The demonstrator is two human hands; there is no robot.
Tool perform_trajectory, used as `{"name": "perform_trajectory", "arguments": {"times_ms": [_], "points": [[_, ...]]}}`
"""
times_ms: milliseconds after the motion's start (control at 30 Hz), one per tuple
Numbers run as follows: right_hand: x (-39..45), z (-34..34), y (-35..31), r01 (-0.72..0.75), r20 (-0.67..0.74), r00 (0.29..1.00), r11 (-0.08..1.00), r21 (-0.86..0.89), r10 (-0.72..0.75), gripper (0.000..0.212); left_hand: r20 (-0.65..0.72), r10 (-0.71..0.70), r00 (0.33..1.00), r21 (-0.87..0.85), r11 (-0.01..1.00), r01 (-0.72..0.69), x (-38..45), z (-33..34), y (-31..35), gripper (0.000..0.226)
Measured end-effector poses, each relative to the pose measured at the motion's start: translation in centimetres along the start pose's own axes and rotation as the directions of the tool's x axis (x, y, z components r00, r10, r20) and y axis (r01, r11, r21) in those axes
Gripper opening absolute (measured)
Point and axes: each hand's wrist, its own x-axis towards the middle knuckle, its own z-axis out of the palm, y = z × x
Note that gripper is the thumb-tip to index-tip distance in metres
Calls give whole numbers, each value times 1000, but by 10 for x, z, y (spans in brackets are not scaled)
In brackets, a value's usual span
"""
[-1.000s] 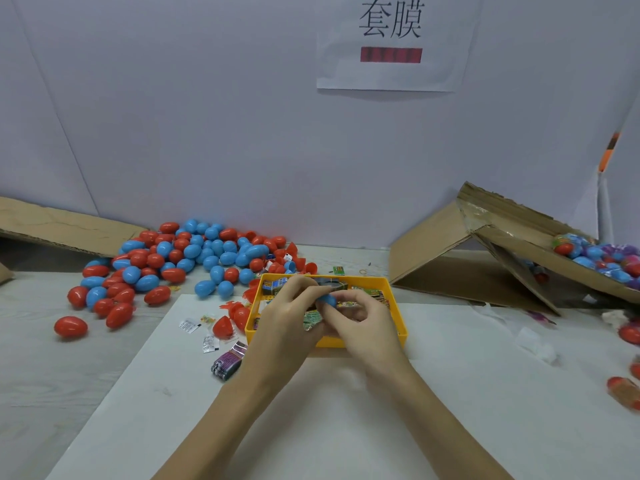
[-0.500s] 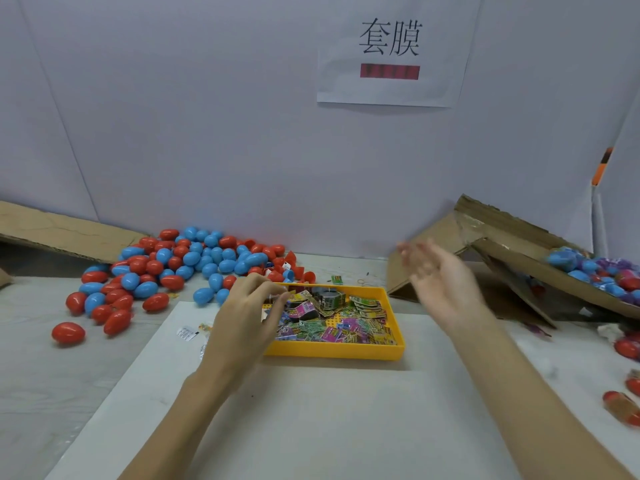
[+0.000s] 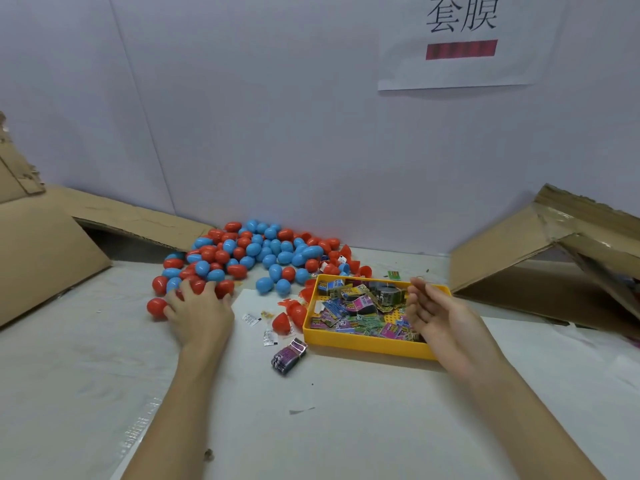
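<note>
A heap of red and blue plastic eggs (image 3: pixel 256 254) lies on the white table against the back wall. My left hand (image 3: pixel 199 311) reaches into the near left edge of the heap, palm down, fingers spread over several red eggs; whether it grips one is hidden. A yellow tray (image 3: pixel 367 344) holding several small colourful packets stands right of centre. My right hand (image 3: pixel 440 315) hovers over the tray's right side, palm turned left, fingers relaxed and holding nothing.
Open red egg halves (image 3: pixel 287 318) and small white sachets (image 3: pixel 251 319) lie left of the tray. A purple packet bundle (image 3: pixel 289 356) sits in front of them. Cardboard boxes lie tipped at the left (image 3: pixel 45 251) and right (image 3: pixel 540 251). A paper sign (image 3: pixel 462 39) hangs on the wall.
My hands parted from the blue egg held over the tray. The left hand moved left into the egg heap; the right swung out right, then back over the tray, holding nothing. The view turned left.
</note>
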Motion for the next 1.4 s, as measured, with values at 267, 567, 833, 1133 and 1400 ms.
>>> {"name": "perform_trajectory", "arguments": {"times_ms": [267, 567, 833, 1133, 1400], "points": [[1, -1, 3, 36, 2, 999, 999, -24, -36, 22, 32, 169, 985, -304, 941, -152, -2, 3, 14, 58], [-2, 0, 7, 107, 35, 994, 979, -172, -102, 24, -97, 474, 875, -667, 621, -411, -46, -28, 83, 33], [-15, 13, 27, 406, 236, 909, 596, -693, -344, 19, -37, 713, 700, -868, 324, -375, -92, -31, 114, 42], [-16, 14, 32, 405, 240, 901, 506, -761, -361, 28, -109, 758, 643, -887, 217, -407, -101, -32, 122, 42], [-16, 14, 31, 430, 241, 892, 552, -715, -384, 22, 49, 709, 704, -947, 257, -194, -100, -31, 122, 30]]}}
